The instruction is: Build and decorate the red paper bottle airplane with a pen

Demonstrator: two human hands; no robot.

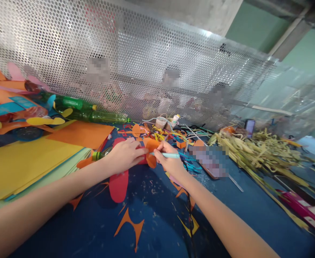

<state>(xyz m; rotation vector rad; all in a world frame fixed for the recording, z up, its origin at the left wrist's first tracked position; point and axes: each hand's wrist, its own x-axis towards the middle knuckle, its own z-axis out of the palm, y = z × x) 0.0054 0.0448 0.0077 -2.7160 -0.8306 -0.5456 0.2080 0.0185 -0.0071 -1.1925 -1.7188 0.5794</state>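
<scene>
My right hand (169,159) is closed on a light blue pen (170,155), whose tip points left onto an orange paper piece (152,146). My left hand (127,153) lies over a bottle wrapped in red paper, with its fingertips reaching the left edge of the orange piece. The bottle's green neck (98,155) sticks out below my left wrist. A long rounded red paper shape (119,188) extends toward me from under my left hand. What the left fingers press or grip is partly hidden.
Coloured paper sheets (31,161) and decorated bottles (14,100) lie at left, green bottles (103,116) behind. Scraps, cups (161,122), a phone (210,163), dried leaves (257,154) and a magenta object (300,208) are on the blue table (93,229). A perforated metal screen (146,57) stands behind.
</scene>
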